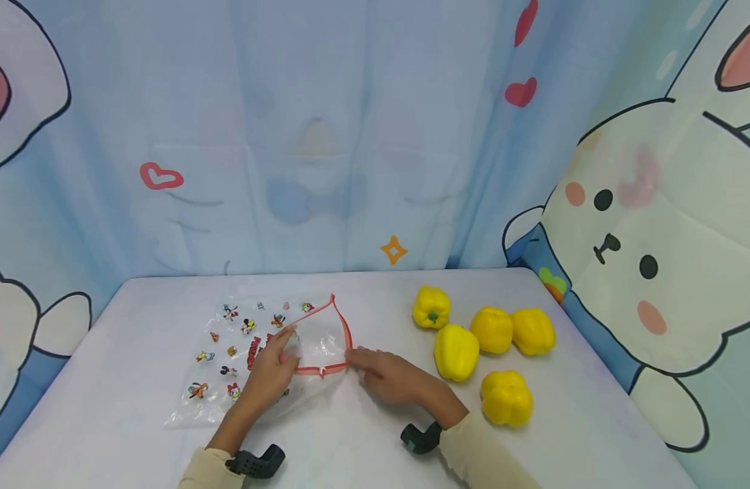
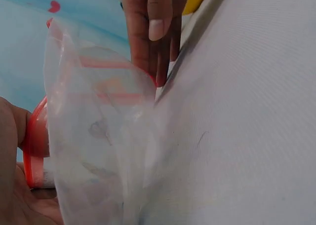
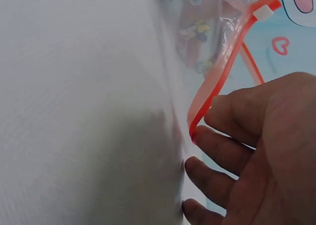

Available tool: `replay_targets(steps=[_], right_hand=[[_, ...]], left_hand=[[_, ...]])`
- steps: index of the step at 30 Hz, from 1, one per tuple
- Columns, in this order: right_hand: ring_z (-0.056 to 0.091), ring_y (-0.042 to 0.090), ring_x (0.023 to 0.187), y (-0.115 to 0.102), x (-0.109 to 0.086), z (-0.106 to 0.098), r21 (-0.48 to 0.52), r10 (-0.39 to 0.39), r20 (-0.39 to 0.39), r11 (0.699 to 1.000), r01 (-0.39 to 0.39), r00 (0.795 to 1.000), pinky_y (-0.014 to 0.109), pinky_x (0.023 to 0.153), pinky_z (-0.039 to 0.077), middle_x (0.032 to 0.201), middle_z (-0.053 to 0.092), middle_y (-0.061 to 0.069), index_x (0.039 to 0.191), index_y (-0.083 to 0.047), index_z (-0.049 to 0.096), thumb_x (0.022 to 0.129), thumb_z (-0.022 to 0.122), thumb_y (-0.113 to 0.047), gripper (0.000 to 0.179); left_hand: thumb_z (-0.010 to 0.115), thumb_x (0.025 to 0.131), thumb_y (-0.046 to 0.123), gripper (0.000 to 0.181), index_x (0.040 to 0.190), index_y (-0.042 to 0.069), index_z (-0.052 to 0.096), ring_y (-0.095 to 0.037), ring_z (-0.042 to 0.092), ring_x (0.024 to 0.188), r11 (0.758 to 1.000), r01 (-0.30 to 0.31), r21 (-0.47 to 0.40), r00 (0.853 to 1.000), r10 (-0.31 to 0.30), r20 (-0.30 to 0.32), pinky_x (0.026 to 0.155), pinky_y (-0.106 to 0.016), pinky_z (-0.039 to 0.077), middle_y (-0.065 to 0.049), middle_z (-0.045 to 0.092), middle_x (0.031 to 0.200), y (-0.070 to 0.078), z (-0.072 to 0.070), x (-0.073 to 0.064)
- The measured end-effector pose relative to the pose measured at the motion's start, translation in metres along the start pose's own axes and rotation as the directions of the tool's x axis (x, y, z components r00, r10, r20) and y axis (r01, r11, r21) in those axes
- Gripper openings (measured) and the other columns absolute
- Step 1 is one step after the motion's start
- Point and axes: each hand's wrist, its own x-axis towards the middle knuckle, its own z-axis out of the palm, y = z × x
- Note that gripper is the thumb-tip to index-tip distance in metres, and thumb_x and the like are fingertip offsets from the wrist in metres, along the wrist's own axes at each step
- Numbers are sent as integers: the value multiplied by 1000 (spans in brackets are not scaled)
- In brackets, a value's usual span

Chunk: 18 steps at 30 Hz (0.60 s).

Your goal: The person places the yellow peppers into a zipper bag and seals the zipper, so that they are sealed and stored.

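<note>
A clear plastic zip bag (image 1: 212,367) with small cartoon prints lies on the table, its red-edged mouth (image 1: 348,333) spread into a wide gap facing right. My left hand (image 1: 267,373) grips the mouth's edge on its left side; in the left wrist view the red strip (image 2: 35,156) runs between thumb and palm. At the near right corner of the mouth, my right hand (image 1: 383,377) pinches the red edge between thumb and index finger, the other fingers spread below. A white slider (image 3: 263,13) sits near one end of the strip in the right wrist view.
Several yellow bell peppers stand right of the bag: one (image 1: 431,307) at the back, one (image 1: 456,353) nearest my right hand, one (image 1: 507,399) closer to me. The white table (image 1: 130,380) meets a blue printed curtain (image 1: 301,136) behind.
</note>
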Motion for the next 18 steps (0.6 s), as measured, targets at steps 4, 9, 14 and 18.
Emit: replay_targets(steps=[4, 9, 14, 18], right_hand=[[36, 17, 138, 0, -4, -11, 81, -2, -90, 997, 10, 996, 42, 111, 32, 146, 46, 0, 144, -14, 50, 100, 48, -10, 45], [43, 21, 134, -4, -11, -26, 111, 21, -243, 994, 6, 970, 46, 107, 37, 141, 53, 1, 139, -15, 56, 100, 52, -17, 39], [49, 19, 129, -1, -27, -37, 133, 9, -402, 990, 48, 916, 44, 104, 41, 136, 57, 0, 135, -16, 59, 101, 53, -21, 35], [48, 22, 130, 6, -43, -42, 126, 16, -551, 990, 64, 834, 45, 106, 39, 137, 56, 5, 134, -11, 59, 99, 56, -19, 36]], left_hand=[[54, 93, 11, 53, 144, 1, 44, -34, 29, 141, 1000, 23, -4, 1000, -23, 7, 113, -52, 24, -12, 39, 151, 2, 1, 1], [52, 95, 14, 55, 148, 6, 42, -34, 26, 142, 999, 51, 7, 998, -52, 21, 113, -54, 23, -13, 34, 153, 2, 3, 2], [52, 94, 13, 56, 148, 8, 41, -34, 24, 143, 998, 58, -5, 998, -58, 31, 113, -54, 21, -14, 33, 154, 0, 4, 0], [52, 93, 12, 56, 148, 9, 41, -34, 25, 142, 998, 62, -20, 998, -61, 35, 112, -55, 22, -14, 33, 154, 0, 5, -3]])
